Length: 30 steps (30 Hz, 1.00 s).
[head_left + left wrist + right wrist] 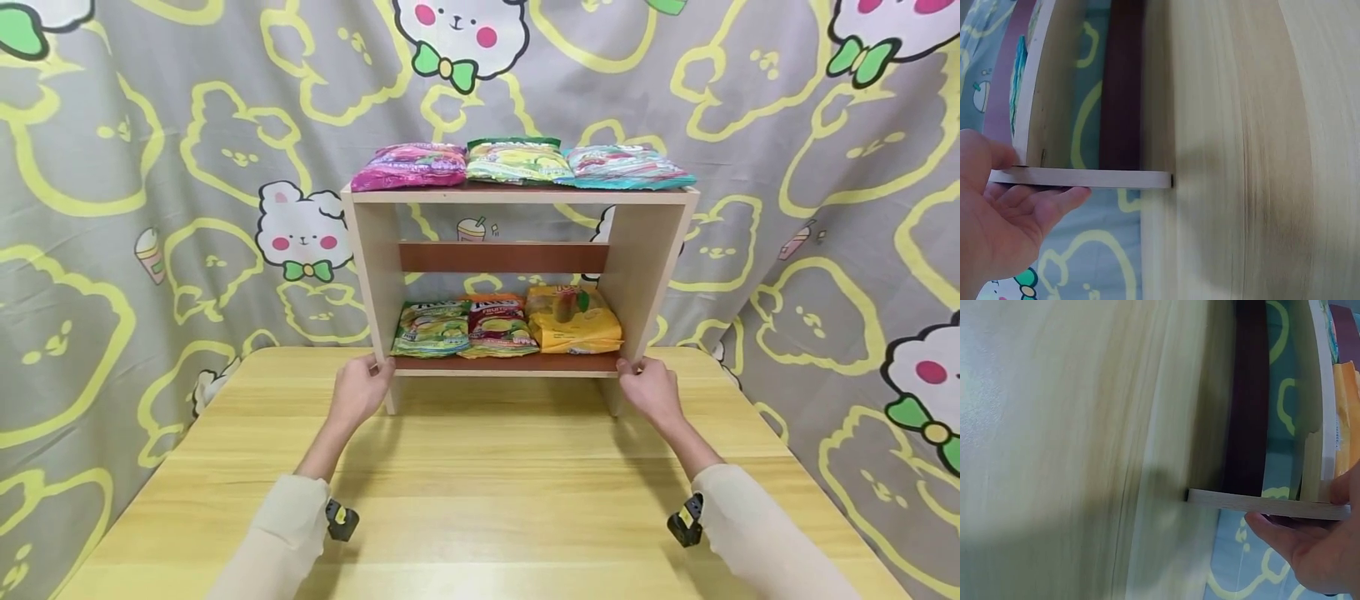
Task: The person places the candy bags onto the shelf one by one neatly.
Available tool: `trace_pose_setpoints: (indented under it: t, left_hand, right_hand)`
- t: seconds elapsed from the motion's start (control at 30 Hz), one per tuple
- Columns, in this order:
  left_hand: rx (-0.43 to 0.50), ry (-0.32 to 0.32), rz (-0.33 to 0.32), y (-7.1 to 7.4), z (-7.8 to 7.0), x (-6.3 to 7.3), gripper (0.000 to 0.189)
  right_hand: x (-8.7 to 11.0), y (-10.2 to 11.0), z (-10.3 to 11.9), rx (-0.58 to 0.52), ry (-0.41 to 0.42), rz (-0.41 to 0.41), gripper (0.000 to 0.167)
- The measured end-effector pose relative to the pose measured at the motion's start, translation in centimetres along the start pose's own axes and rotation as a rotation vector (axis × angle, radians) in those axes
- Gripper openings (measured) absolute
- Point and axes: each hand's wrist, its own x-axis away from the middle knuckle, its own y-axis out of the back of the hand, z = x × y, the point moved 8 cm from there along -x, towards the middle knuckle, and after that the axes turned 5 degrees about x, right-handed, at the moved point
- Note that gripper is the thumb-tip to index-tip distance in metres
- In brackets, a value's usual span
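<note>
A small wooden shelf (663,267) with pale side panels and two levels stands near the table's far edge. My left hand (362,390) grips its left panel at the lower board, thumb inside and fingers outside. At the same height my right hand (651,388) holds the right panel the same way. Three snack bags line the top: purple (412,167), green-and-yellow (517,162) and teal (630,167). Below, on the lower board, lie a green bag (432,329), a dark red and orange bag (500,327) and a yellow bag (573,325).
The light wood table (502,483) extends from the shelf toward me. Behind and to both sides hangs a grey curtain (225,67) with yellow outlines and white cartoon animals. A brown back strip (504,257) crosses the shelf's open rear.
</note>
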Motion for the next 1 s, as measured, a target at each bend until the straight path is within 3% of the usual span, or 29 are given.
trace_pose_setpoints:
  t: [0.63, 0.87, 1.0]
  left_hand:
    - [-0.037, -0.035, -0.025, -0.1, -0.3, -0.4, 0.034]
    - [-0.1, -0.06, -0.048, -0.3, -0.5, 0.0, 0.038]
    - [-0.144, -0.046, -0.022, -0.3, -0.4, 0.3, 0.046]
  right_hand:
    - [0.0, 0.3, 0.4, 0.035, 0.004, 0.009, 0.047]
    - [0.4, -0.7, -0.1, 0.083, 0.025, 0.062, 0.069]
    - [1.0, -0.9, -0.3, 0.12, 0.065, 0.074, 0.079]
